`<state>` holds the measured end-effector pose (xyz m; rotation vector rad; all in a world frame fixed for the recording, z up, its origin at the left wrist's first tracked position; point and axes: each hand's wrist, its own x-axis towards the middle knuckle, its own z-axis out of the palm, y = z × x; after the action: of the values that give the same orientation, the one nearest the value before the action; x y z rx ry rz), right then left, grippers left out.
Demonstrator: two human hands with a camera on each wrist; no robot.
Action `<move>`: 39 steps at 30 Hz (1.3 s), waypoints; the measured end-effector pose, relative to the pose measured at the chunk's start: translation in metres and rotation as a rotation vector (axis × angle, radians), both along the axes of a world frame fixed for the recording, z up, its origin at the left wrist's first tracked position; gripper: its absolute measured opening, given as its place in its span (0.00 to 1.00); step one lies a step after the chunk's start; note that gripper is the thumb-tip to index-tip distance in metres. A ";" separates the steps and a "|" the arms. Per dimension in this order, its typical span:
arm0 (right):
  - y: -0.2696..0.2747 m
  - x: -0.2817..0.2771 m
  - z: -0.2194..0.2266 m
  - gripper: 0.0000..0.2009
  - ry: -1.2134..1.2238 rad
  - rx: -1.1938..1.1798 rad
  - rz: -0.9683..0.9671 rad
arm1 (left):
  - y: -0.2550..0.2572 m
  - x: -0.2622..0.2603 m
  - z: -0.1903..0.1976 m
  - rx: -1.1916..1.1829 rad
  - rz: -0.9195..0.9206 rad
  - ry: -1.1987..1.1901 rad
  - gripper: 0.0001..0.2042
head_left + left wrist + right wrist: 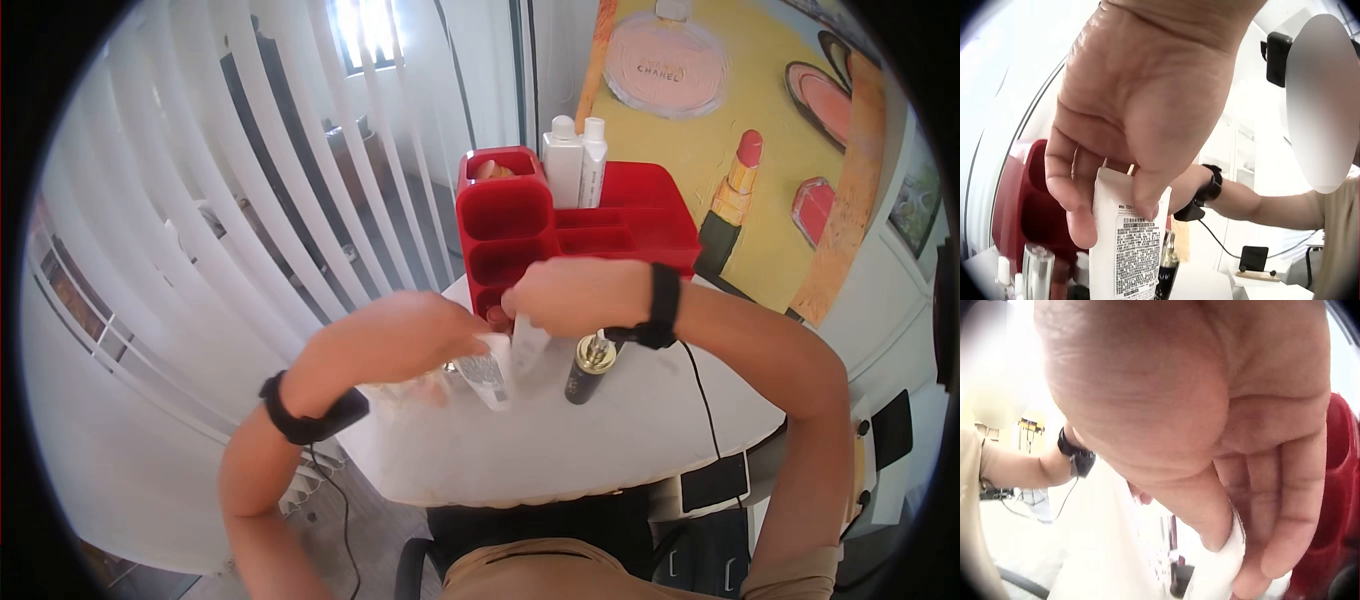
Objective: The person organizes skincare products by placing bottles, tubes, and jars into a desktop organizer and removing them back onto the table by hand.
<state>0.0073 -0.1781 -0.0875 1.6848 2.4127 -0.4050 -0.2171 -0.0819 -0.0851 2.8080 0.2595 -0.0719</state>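
Note:
In the left wrist view my left hand (1141, 94) pinches the upper end of a white tube (1135, 244) covered in small print; in the head view that hand (400, 330) holds the tube (487, 372) upright over the white table. My right hand (1210, 425) pinches the top of another white tube (1219, 565); from the head, the hand (585, 297) is in front of the red organizer (520, 165), its tube (528, 345) partly hidden. A dark bottle with a gold neck (588, 370) stands just right of the tubes.
Two white bottles (575, 165) stand at the organizer's back. Blurred small items (425, 388) lie under my left wrist. A black cable (705, 390) crosses the table's right side. White blinds (240, 200) hang to the left, and a painted picture (680, 150) stands behind.

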 end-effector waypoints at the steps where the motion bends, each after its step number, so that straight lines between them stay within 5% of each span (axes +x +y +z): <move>1: -0.001 0.011 0.010 0.13 0.076 0.098 -0.005 | 0.004 -0.001 0.009 -0.002 -0.006 -0.009 0.17; 4: -0.014 0.061 0.042 0.12 0.250 0.447 0.087 | 0.009 0.005 0.044 0.070 -0.100 -0.242 0.18; 5: -0.028 0.063 0.063 0.13 0.353 0.393 -0.164 | 0.009 0.011 0.059 0.081 -0.050 -0.260 0.18; 9: -0.043 0.111 0.102 0.14 0.387 0.451 -0.500 | 0.014 0.058 0.086 0.052 0.005 -0.440 0.20; 13: -0.034 0.178 0.093 0.14 0.304 0.662 -0.573 | 0.026 0.133 0.099 0.088 0.042 -0.481 0.20; 18: -0.004 0.241 0.070 0.13 0.256 0.793 -0.540 | 0.057 0.229 0.083 0.333 -0.119 -0.694 0.22; 21: 0.022 0.259 0.063 0.15 0.164 0.726 -0.526 | 0.064 0.268 0.077 0.428 -0.143 -0.555 0.21; 24: 0.050 0.268 0.042 0.15 0.279 0.795 -0.364 | 0.045 0.284 0.078 0.531 -0.013 -0.376 0.17; 31: 0.053 0.275 0.006 0.17 0.845 0.484 -0.575 | 0.052 0.320 0.051 0.723 0.031 -0.227 0.17; 37: 0.018 0.266 0.011 0.19 0.726 0.494 -0.695 | 0.062 0.309 0.032 0.806 0.006 -0.512 0.17; 39: -0.006 0.249 0.017 0.19 0.693 0.566 -0.682 | 0.054 0.284 0.039 0.784 -0.132 -0.787 0.18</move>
<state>0.2563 -0.1837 -0.0704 3.0720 2.4232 -0.4747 0.0666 -0.0277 -0.0456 3.2763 -0.1259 1.3333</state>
